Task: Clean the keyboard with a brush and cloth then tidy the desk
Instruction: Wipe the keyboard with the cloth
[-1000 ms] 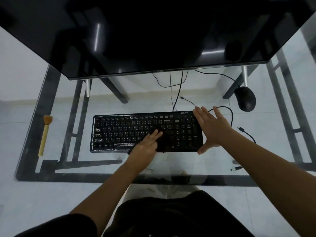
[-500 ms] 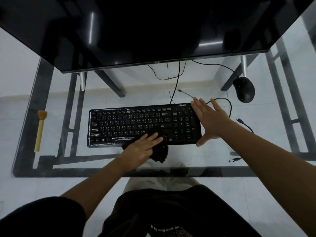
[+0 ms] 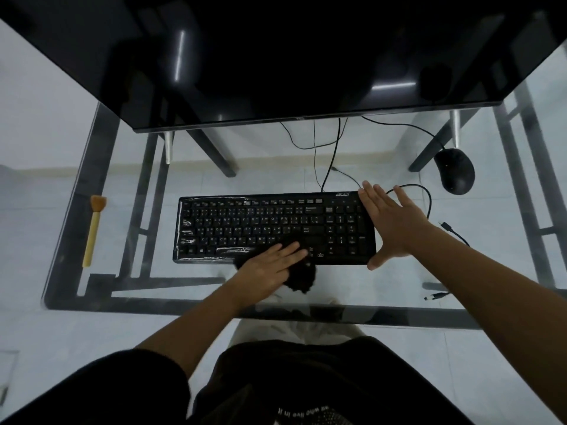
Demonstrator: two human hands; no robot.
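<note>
Your left hand (image 3: 270, 268) presses flat on the dark cloth (image 3: 302, 279). It does not pinch the cloth; the fingers are stretched out and just push it down. A second ago this hand and the cloth were up on the keys. Now they have slid toward you, to the 6 o'clock edge of the keyboard (image 3: 273, 228). Half of the cloth hangs off the front of the keyboard and rests on the glass desk (image 3: 199, 286).

Your right hand (image 3: 389, 222) is wide open and holds nothing. It stays pressed against the 3 o'clock end of the keyboard, so the keyboard does not slip. It has hardly moved.

The keyboard sits in the middle of the desk, under the big dark screen (image 3: 276, 56). The brush (image 3: 93, 231) lies by itself far out at 9 o'clock, well apart from the keyboard. The mouse (image 3: 454, 170) sits at about 2 o'clock, near the loose cables (image 3: 414, 191).

What does this mean? I think one wipe stroke has just ended at the front edge. The brush is already put down, so the brushing looks done. You are in the cloth part now. More strokes may be needed, and the desk is not tidied yet.
</note>
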